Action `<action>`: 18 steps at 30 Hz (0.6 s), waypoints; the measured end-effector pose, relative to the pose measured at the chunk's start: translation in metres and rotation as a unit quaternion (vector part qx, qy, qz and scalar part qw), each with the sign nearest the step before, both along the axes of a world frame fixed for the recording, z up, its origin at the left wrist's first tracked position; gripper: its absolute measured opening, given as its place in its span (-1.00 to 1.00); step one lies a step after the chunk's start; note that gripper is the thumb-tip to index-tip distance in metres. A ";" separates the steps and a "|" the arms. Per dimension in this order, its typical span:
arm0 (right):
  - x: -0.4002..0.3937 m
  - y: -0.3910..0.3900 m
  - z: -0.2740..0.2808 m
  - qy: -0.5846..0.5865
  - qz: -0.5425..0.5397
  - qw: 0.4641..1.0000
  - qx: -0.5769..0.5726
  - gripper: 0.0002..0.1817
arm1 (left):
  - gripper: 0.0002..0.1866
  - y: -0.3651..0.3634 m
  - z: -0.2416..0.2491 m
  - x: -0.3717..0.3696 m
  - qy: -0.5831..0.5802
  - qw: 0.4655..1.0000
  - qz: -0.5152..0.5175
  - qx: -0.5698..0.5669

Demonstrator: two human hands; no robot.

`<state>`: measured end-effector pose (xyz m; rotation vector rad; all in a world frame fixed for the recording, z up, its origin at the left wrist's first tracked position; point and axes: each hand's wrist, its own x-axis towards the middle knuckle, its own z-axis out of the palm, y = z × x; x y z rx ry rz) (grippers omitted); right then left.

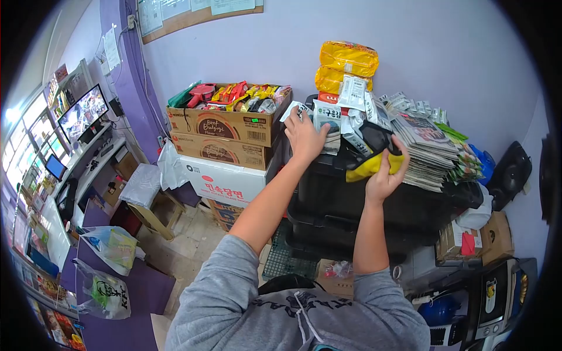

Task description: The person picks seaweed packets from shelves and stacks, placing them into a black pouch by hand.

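The yellow cloth (374, 165) sits bunched on top of the black crate (351, 199), at its front edge, just beside the stack of flat packets (424, 152). The right hand (383, 175) holds it, fingers curled tight around the fabric with the fingertips wrapped over the far side. The left hand (304, 136) rests flat on the white-and-green packets (329, 126) to the left, fingers spread and pressing down on them.

The risk, as I judge it, lies in how loosely everything is piled. The stack of flat packets leans outward toward the right and touches the cloth; a hard sweep or tug of the cloth could drag the lower packets and send the stack sliding off. The yellow bags (346, 67) perch high against the wall above the loose packets, and a knock from either hand could tip them forward. The cardboard box of snacks (225, 120) stands just beside the left forearm, so a wide elbow could scatter its top layer.
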<state>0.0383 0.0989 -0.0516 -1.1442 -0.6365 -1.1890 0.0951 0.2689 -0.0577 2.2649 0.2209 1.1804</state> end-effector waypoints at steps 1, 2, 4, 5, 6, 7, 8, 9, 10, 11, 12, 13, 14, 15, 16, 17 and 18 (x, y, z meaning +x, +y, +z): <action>0.002 -0.001 -0.005 0.000 0.002 1.000 0.000 -0.73 | -0.30 -0.002 0.001 0.000 0.000 1.000 0.002 0.000; 0.003 -0.001 -0.009 0.005 0.016 1.000 -0.003 -0.73 | -0.30 -0.005 0.002 -0.003 0.019 1.000 -0.007 -0.003; 0.008 -0.003 -0.017 0.013 0.032 0.999 -0.011 -0.73 | -0.33 -0.008 -0.003 -0.003 0.010 1.000 -0.012 -0.009; 0.010 -0.004 -0.018 0.014 0.033 0.999 -0.010 -0.73 | -0.33 -0.008 -0.005 -0.001 0.011 1.000 -0.010 -0.008; 0.011 -0.004 -0.019 0.027 0.043 0.999 -0.016 -0.73 | -0.37 -0.008 -0.008 0.000 -0.042 0.999 -0.019 -0.023; 0.012 -0.003 -0.020 0.039 0.054 0.998 -0.022 -0.72 | -0.41 -0.007 -0.009 -0.001 -0.095 0.994 -0.027 -0.037; 0.013 -0.002 -0.020 0.041 0.058 0.997 -0.023 -0.72 | -0.41 -0.005 -0.009 -0.002 -0.094 0.995 -0.024 -0.037; 0.014 0.001 -0.020 0.039 0.058 0.997 -0.037 -0.71 | -0.43 -0.003 -0.009 -0.002 -0.113 0.989 -0.056 -0.075; 0.016 0.004 -0.019 0.037 0.058 0.996 -0.051 -0.71 | -0.44 0.000 -0.005 -0.006 -0.133 0.981 -0.087 -0.112; 0.016 0.008 -0.019 0.037 0.064 0.996 -0.051 -0.71 | -0.44 0.003 -0.003 -0.011 -0.133 0.981 -0.082 -0.112; 0.016 0.013 -0.018 0.037 0.071 0.995 -0.061 -0.69 | -0.44 0.007 -0.001 -0.017 -0.150 0.973 -0.110 -0.135; 0.014 0.018 -0.017 0.037 0.079 0.994 -0.071 -0.68 | -0.43 0.011 0.002 -0.027 -0.168 0.963 -0.138 -0.158; 0.011 0.026 -0.016 0.034 0.107 0.990 -0.083 -0.62 | -0.51 0.015 0.003 -0.038 -0.173 0.957 -0.164 -0.164; 0.005 0.035 -0.016 0.031 0.136 0.986 -0.096 -0.57 | -0.51 0.016 0.002 -0.046 -0.174 0.959 -0.156 -0.162; 0.000 0.044 -0.016 0.024 0.159 0.976 -0.149 -0.53 | -0.52 0.017 -0.001 -0.054 -0.191 0.924 -0.243 -0.226; -0.005 0.056 -0.019 0.023 0.216 0.954 -0.206 -0.48 | -0.53 0.017 -0.002 -0.065 -0.206 0.877 -0.327 -0.285; -0.013 0.072 -0.018 -0.022 0.225 0.939 -0.259 -0.44 | -0.54 0.021 -0.007 -0.084 -0.160 0.902 -0.308 -0.258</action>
